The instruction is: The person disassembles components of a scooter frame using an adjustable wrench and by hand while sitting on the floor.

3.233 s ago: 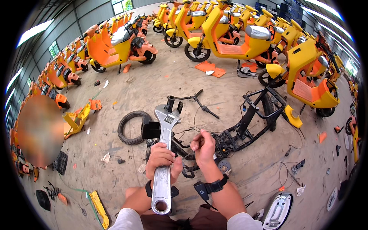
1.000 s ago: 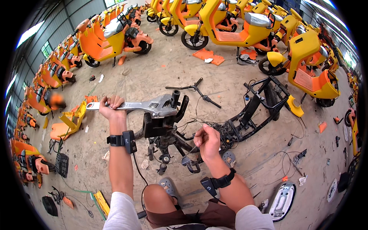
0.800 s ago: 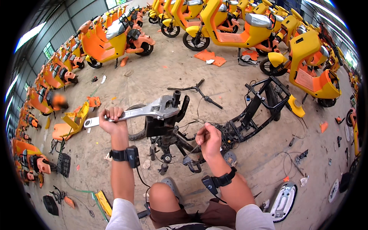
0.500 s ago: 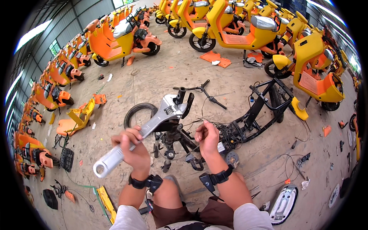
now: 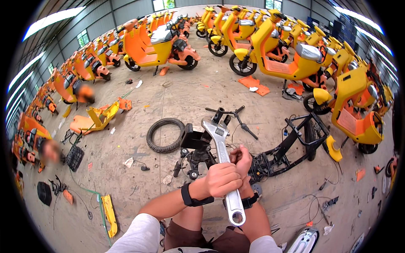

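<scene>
My left hand (image 5: 223, 179) is closed around the handle of a large silver adjustable wrench (image 5: 223, 152), whose long handle slants from the lower centre up toward its head at a black steering tube (image 5: 219, 114). My right hand (image 5: 244, 162) is curled just right of and behind the wrench, partly covered by my left hand; what it holds, if anything, is hidden. Below the wrench head are a black bracket (image 5: 195, 137) and front fork parts (image 5: 187, 164), part of a stripped scooter frame (image 5: 287, 152) lying to the right.
Rows of yellow and orange scooters (image 5: 270, 63) fill the back and sides. A loose tyre (image 5: 157, 145) and handlebar (image 5: 247, 128) lie near the frame. Yellow body panels (image 5: 95, 122), cables, a black basket-like part (image 5: 75, 158) and a white-rimmed part (image 5: 304, 242) lie around on the concrete floor.
My left hand has swung the wrench from out at the left across to the centre, in front of my right hand, its handle now pointing toward me. The camera has tilted upward.
</scene>
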`<action>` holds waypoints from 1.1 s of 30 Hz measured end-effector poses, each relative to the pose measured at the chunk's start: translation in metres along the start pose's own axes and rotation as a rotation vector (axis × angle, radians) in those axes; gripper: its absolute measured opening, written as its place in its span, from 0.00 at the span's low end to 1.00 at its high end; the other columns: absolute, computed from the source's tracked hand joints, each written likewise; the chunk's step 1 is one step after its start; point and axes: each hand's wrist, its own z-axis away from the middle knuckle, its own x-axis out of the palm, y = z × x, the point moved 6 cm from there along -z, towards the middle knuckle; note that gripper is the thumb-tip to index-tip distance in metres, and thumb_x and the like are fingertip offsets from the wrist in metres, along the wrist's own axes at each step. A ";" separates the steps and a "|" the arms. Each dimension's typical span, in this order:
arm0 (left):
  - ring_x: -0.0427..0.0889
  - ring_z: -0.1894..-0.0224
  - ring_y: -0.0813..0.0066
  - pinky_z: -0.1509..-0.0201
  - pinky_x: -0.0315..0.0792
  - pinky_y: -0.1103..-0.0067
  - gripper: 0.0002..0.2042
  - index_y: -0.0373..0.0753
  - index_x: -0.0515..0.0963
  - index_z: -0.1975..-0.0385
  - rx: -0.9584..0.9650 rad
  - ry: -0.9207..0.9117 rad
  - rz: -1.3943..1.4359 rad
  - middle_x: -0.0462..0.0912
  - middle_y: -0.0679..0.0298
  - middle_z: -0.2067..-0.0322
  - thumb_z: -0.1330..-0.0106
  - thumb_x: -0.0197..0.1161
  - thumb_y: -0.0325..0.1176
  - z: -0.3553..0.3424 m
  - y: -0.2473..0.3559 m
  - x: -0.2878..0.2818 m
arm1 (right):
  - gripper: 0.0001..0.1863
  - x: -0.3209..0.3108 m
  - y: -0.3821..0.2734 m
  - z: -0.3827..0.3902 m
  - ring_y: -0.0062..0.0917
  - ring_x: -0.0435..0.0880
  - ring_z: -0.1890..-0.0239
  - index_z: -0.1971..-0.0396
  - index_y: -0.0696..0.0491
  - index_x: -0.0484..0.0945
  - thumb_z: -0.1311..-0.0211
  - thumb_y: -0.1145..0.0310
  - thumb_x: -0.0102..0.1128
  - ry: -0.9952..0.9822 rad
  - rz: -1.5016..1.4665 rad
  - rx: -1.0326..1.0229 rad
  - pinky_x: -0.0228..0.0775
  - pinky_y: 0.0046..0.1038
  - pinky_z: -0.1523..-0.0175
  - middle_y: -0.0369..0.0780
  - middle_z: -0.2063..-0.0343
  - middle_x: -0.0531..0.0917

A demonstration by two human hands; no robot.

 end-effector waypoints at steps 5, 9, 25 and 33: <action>0.79 0.84 0.67 0.73 0.80 0.69 0.14 0.41 0.59 0.80 -0.015 0.294 0.157 0.75 0.62 0.86 0.46 0.58 0.18 -0.021 -0.012 -0.066 | 0.19 -0.015 0.002 -0.011 0.20 0.65 0.89 0.85 0.58 0.73 0.36 0.62 0.52 -0.058 -0.235 -0.049 0.56 0.23 0.81 0.36 0.91 0.70; 0.69 0.91 0.76 0.86 0.70 0.78 0.13 0.43 0.56 0.67 -0.382 1.002 0.125 0.66 0.66 0.87 0.41 0.51 0.17 -0.018 -0.005 -0.130 | 0.19 -0.021 -0.004 -0.018 0.20 0.65 0.89 0.84 0.59 0.73 0.35 0.63 0.51 -0.036 -0.221 -0.071 0.57 0.24 0.81 0.36 0.91 0.70; 0.56 0.89 0.82 0.87 0.60 0.85 0.05 0.37 0.61 0.73 -0.962 0.908 0.707 0.56 0.68 0.84 0.38 0.47 0.20 -0.014 -0.024 -0.265 | 0.20 -0.023 -0.013 -0.020 0.19 0.65 0.90 0.84 0.59 0.74 0.36 0.62 0.51 -0.041 -0.219 -0.049 0.57 0.23 0.82 0.36 0.92 0.68; 0.54 0.89 0.82 0.85 0.58 0.85 0.12 0.39 0.62 0.78 -0.725 0.962 0.952 0.55 0.69 0.87 0.31 0.50 0.32 -0.008 -0.069 -0.232 | 0.20 -0.029 -0.013 -0.016 0.20 0.65 0.90 0.85 0.59 0.74 0.36 0.62 0.51 -0.012 -0.273 -0.047 0.58 0.23 0.81 0.36 0.92 0.68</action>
